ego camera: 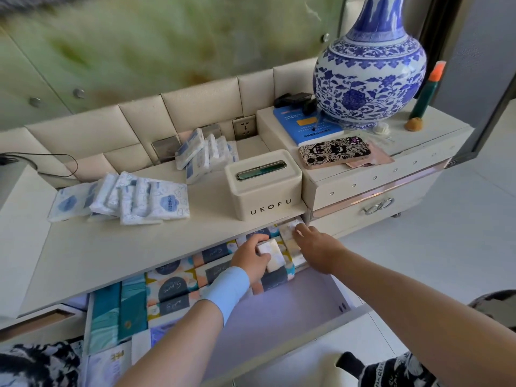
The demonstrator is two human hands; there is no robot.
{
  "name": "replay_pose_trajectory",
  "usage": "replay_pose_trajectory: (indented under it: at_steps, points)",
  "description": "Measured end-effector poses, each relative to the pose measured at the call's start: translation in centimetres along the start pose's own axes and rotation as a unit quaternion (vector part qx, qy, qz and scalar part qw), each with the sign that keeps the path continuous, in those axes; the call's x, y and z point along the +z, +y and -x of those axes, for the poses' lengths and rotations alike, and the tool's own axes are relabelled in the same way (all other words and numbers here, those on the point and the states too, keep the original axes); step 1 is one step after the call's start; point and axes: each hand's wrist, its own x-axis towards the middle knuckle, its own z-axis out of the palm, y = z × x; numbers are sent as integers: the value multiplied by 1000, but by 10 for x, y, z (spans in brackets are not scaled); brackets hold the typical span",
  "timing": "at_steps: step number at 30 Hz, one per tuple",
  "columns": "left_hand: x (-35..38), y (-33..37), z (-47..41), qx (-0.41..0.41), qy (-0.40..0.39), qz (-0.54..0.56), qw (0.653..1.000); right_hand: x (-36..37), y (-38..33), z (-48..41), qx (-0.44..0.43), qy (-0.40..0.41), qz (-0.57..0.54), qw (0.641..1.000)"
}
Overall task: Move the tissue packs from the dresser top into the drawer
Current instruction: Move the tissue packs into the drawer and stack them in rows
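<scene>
The drawer (293, 303) stands open, its left and back parts filled with patterned packs. The left hand (251, 256) grips one white tissue pack (272, 254) inside the drawer, near the back. At two o'clock from it, the right hand (317, 247) lies with fingers stretched, touching packs in the back right corner. The dresser top (111, 252) overhangs this row. On it, at ten o'clock from the hands, lies a heap of packs (125, 196); a second heap (203, 155) is at eleven. A tissue box (262, 185) stands at twelve, just above the hands. A vase (368, 65) and a phone (335, 152) are at one.
</scene>
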Motion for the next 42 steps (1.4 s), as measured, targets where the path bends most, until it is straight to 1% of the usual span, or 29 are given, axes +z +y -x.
replay_pose_trajectory:
  at_steps: [3, 5, 7, 9, 10, 12, 13, 14, 15, 16, 17, 18, 19, 21, 23, 25, 28, 32, 34, 38, 40, 42]
  points:
    - [0, 3, 0, -17, 4, 44, 999, -5, -5, -1, 26, 6, -5, 1000]
    - [1, 5, -2, -28, -1, 94, 995, -18, -8, -3, 42, 21, -39, 998]
    - [5, 10, -2, -50, 0, 188, 981, -36, -10, 0, 19, 32, -128, 991]
    - [12, 17, -2, -84, 6, 277, 957, -55, -16, 10, -25, -2, -228, 973]
    - [16, 22, -2, -101, 4, 307, 946, -61, -19, 16, -45, -23, -248, 967]
    - [25, 27, -3, -120, -12, 327, 937, -59, -17, 20, -57, -34, -234, 970]
    - [31, 30, -3, -118, -25, 313, 942, -54, -13, 20, -51, -31, -218, 974]
    - [35, 29, -4, -105, -38, 264, 958, -50, -9, 21, -42, -37, -198, 979]
    - [38, 29, -4, -76, -45, 172, 981, -45, -4, 21, -34, -57, -169, 983]
    - [39, 27, -4, -39, -43, 52, 997, -40, 0, 23, -31, -81, -133, 987]
    - [38, 24, -5, 3, -32, -73, 997, -36, 3, 24, -31, -101, -100, 989]
    - [36, 20, -7, 48, -19, -180, 982, -32, 4, 25, -36, -113, -74, 990]
    - [34, 15, -9, 88, -13, -258, 962, -27, 6, 25, -41, -116, -57, 991]
    - [30, 6, -13, 138, -20, -350, 926, -21, 6, 23, -49, -107, -40, 992]
    - [26, -2, -16, 141, -50, -385, 911, -21, 6, 20, -50, -94, -25, 994]
    - [25, -8, -17, 126, -76, -395, 907, -20, 5, 17, -57, -87, 8, 995]
    - [23, -12, -18, 130, -77, -410, 900, -21, 5, 17, -66, -77, 72, 992]
    - [21, -9, -22, 132, -79, -426, 892, -20, -2, 16, -47, -48, 133, 989]
    - [21, -8, -24, 132, -75, -430, 890, -15, -6, 14, -28, -38, 123, 991]
    - [21, -9, -25, 137, -60, -423, 894, -6, -6, 10, 21, -5, 54, 998]
    - [21, -13, -26, 143, -55, -421, 894, -3, -4, 8, 29, -5, 55, 998]
    - [20, -17, -25, 147, -47, -416, 896, -2, -3, 9, 37, -24, 70, 997]
